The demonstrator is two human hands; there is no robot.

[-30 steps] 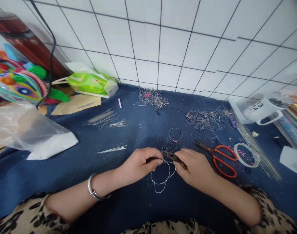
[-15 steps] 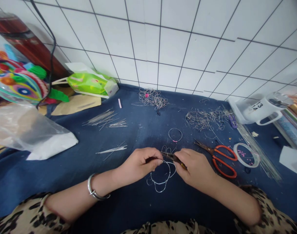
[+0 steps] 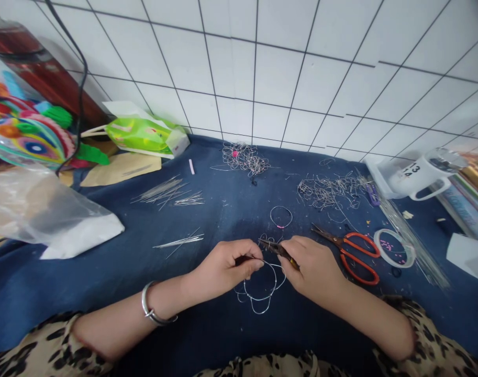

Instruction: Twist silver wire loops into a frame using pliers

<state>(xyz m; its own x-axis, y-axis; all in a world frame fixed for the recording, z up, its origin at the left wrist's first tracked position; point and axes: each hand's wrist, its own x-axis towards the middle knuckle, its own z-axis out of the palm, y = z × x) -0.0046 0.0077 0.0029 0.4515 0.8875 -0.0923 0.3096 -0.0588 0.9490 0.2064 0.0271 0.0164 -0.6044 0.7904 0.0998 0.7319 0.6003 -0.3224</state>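
Note:
My left hand pinches a silvery wire ring with looped petals between thumb and fingers; the ring hangs below the fingertips over the blue cloth. My right hand is closed round dark-jawed pliers whose yellow-marked handle shows beneath the fingers. The pliers' jaws point left, close to my left fingertips and in front of some curled wire. Whether the jaws grip wire I cannot tell. Just beyond the pliers lies a small wire ring with pink beads.
Right of my hand lie orange-handled scissors, a round dish of pink beads and long straight wires. Tangled wire sits behind. Cut wires lie left, near a plastic bag. A white mug stands far right.
The pliers' jaws have shifted slightly up and away from my left fingertips. The wire ring has tilted a little and hangs slightly lower. Both hands keep their holds.

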